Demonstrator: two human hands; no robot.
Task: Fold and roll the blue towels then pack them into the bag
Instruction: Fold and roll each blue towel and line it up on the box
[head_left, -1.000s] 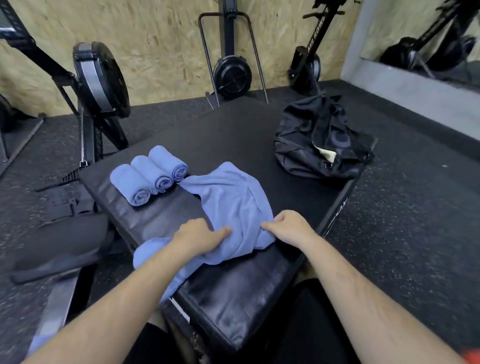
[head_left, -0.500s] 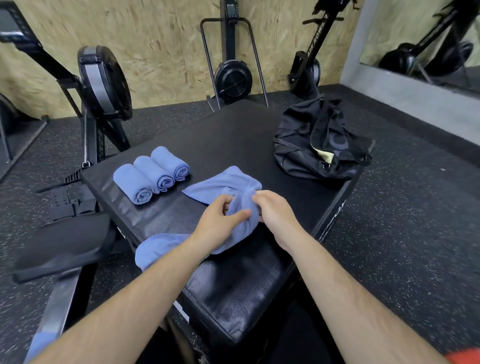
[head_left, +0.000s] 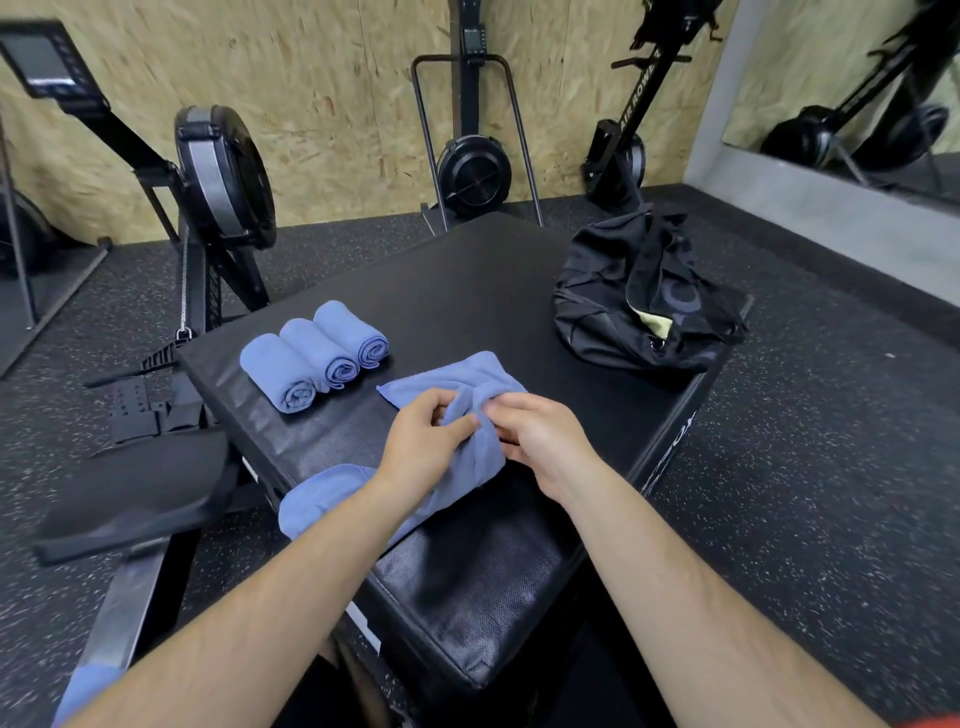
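Towel (head_left: 447, 376) has bunched up, left hand (head_left: 421, 447) and right hand (head_left: 545, 441) pinching.

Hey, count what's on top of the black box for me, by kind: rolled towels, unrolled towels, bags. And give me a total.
Rolled blue towels: 3
Loose blue towel, gripped by the left hand and the right hand: 1
Black bag: 1
Total: 5
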